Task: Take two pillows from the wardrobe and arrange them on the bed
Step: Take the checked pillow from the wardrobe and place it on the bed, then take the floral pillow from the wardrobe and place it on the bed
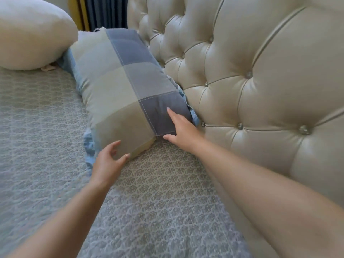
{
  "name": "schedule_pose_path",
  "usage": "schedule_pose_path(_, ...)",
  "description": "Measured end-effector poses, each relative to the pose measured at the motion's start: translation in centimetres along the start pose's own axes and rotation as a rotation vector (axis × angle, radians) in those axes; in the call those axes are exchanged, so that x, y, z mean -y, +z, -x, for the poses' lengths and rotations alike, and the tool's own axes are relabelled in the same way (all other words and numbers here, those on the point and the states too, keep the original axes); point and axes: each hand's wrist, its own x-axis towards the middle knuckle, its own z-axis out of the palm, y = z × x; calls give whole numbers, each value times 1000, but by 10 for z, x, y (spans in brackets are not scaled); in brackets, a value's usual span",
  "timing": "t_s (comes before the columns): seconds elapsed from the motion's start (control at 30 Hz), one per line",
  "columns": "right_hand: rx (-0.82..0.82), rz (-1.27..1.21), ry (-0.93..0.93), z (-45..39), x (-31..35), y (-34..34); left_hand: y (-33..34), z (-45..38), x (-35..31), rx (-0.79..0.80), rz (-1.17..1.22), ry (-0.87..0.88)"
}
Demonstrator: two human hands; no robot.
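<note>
The left hand [108,161] cups the checked pillow's [119,86] near corner, fingers loosely open; the right hand [181,127] lies flat and spread on its dark end. The pillow lies on the bed [149,202], its long axis running away along the tufted headboard [242,71].

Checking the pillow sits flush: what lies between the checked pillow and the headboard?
In the head view, only a blue frilled edge shows between the checked pillow and the headboard.
</note>
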Motion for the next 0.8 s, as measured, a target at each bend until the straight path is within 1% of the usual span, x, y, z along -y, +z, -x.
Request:
schedule_pose_path(0.07, -58, -168, 30, 50, 1, -12, 2, 38, -23, 108, 190, -7)
schedule_pose_path(0.17, -152, -335, 71, 131, -5, -23, 13, 97, -61, 193, 309, 28)
schedule_pose_path(0.23, -213, -450, 145, 193, -16, -27, 23, 142, -84, 266, 354, 33)
schedule_pose_path(0.33, -283, -586, 296, 298, -38, -24, 40, 216, -111, 396, 364, 44)
schedule_pose_path(0.4, -308, -632, 416, 371, -52, -15, 57, 266, -121, 478, 346, 42)
schedule_pose_path(0.47, -339, -648, 496, 439, -62, -12, 77, 316, -126, 546, 311, 45)
schedule_pose_path(0.63, -463, -738, 530, 591, -72, -14, 124, 451, -133, 692, 244, 38)
schedule_pose_path(0.8, -635, -814, 554, 747, -83, -27, 155, 577, -148, 713, 254, 60)
